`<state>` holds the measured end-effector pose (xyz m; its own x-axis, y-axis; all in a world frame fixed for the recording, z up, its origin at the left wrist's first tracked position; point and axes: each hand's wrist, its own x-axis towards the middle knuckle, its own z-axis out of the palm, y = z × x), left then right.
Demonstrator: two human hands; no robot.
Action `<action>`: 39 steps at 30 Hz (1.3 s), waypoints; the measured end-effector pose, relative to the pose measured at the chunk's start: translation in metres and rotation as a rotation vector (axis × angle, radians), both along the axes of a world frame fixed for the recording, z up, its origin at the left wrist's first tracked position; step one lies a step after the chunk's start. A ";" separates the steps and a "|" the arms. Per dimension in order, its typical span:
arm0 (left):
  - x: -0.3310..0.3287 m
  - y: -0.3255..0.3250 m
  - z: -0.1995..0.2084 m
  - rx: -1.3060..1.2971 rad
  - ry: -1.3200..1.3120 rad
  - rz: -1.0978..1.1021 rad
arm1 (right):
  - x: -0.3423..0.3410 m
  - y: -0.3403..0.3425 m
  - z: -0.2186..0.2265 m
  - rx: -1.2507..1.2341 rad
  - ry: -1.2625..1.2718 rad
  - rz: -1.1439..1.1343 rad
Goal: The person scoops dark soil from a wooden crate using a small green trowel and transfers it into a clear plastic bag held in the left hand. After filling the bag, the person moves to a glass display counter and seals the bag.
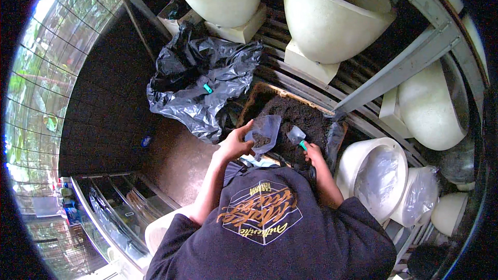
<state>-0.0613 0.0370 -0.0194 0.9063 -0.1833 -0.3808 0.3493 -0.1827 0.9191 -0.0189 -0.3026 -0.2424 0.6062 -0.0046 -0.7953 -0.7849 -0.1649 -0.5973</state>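
My left hand (236, 144) grips a clear plastic container (270, 124) by its side, tilted over the near left part of a box of dark soil. Some soil lies inside the container. In my right hand (313, 154) is a small hand trowel (296, 135), held by its green handle. Its grey blade points away from me, just above or on the soil (316, 114); I cannot tell if it touches. The box's orange-brown rim (282, 92) shows along its far edge.
A crumpled black plastic bag (179, 91) lies left of the box, with a small green-handled tool (207, 88) on it. Large pale planters (332, 21) stand on a slatted rack at the back. A metal post (394, 75) slants behind the box. More planters (376, 176) are at right.
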 end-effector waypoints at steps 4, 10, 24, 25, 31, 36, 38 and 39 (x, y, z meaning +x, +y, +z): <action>0.004 -0.007 0.015 0.019 0.012 0.003 | -0.004 -0.009 0.067 0.113 -0.125 -0.056; 0.025 -0.019 0.002 0.046 0.027 -0.101 | -0.002 -0.008 0.174 0.177 -0.630 0.066; 0.014 -0.006 -0.013 -0.028 -0.071 -0.059 | 0.020 -0.029 0.082 -0.588 -0.736 0.202; 0.010 -0.001 -0.013 -0.023 -0.077 -0.039 | 0.025 -0.014 0.092 -0.625 -0.708 0.232; -0.002 0.001 -0.006 0.023 -0.012 0.011 | 0.068 0.043 0.082 -0.815 -0.729 0.397; -0.006 -0.001 -0.011 0.021 -0.032 0.009 | 0.078 0.057 0.053 -0.791 -0.599 0.528; -0.010 0.001 -0.015 0.004 -0.021 0.031 | 0.101 0.053 0.064 -0.731 -0.611 0.622; -0.012 0.004 -0.016 0.020 -0.017 0.046 | 0.109 0.058 0.085 -0.817 -0.614 0.757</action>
<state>-0.0731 0.0415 -0.0358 0.9201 -0.1337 -0.3683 0.3418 -0.1853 0.9213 0.0904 -0.2450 -0.1571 0.9380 0.1484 -0.3131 0.0348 -0.9394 -0.3410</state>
